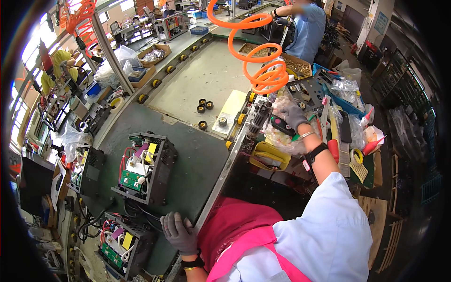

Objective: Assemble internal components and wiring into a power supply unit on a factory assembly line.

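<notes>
My left hand, in a grey glove, rests on the near edge of the dark green work board with its fingers stretched out and nothing in them. Beside it stands an open metal-cased electronic unit with wires and a green circuit board. A second such unit sits farther up the board. Out to the right, my gloved right hand reaches into clear plastic bags. Its fingers bend down, and their tips are hidden. Right by them lies a black object with coloured spots.
An orange coiled air hose hangs near my right hand. Several black rollers lie on the pale surface ahead. A yellow bin, red-capped bottles and a tape roll crowd the right side. Another person works at the far end.
</notes>
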The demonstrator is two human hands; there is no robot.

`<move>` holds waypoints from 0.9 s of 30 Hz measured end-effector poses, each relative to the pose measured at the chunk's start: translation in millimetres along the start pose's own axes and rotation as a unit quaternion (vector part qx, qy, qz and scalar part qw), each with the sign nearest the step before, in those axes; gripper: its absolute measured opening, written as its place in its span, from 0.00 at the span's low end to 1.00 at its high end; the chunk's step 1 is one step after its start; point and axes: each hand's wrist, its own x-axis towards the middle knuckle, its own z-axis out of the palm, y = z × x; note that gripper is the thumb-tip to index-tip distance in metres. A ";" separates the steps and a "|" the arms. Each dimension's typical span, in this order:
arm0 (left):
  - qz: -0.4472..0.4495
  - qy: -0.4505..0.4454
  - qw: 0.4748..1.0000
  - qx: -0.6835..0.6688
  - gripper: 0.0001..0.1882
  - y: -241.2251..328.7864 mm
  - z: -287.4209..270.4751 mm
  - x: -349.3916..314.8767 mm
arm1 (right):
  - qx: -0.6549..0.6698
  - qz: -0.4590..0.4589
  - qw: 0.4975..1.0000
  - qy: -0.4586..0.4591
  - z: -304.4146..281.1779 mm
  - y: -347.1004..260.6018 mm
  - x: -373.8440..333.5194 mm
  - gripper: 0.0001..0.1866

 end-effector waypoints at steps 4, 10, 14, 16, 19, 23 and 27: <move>-0.002 -0.004 1.000 0.002 0.13 1.4 -1.2 0.9 | -0.059 -0.123 0.988 -0.076 -2.3 -14.3 -22.1 0.15; 0.002 -0.008 1.000 0.009 0.13 2.9 -1.0 3.7 | -0.161 -0.122 0.972 -0.121 14.2 -54.5 -56.6 0.19; -0.001 0.004 1.000 0.008 0.11 2.7 0.7 3.7 | -0.179 -0.099 0.973 -0.104 23.6 -55.8 -52.0 0.27; -0.001 0.007 1.000 0.004 0.11 2.3 1.5 2.5 | -0.142 -0.093 0.982 -0.084 29.6 -52.8 -46.3 0.27; -0.001 0.008 1.000 -0.003 0.11 1.3 1.0 0.4 | -0.112 -0.059 0.990 -0.054 37.6 -47.1 -41.7 0.19; -0.007 0.002 0.999 -0.034 0.14 0.7 -3.9 2.9 | -0.076 -0.045 0.996 -0.010 44.8 -26.6 -41.9 0.13; 0.004 0.015 0.997 -0.080 0.15 5.5 -17.4 15.7 | 0.043 -0.098 0.991 0.083 45.3 11.1 -30.1 0.15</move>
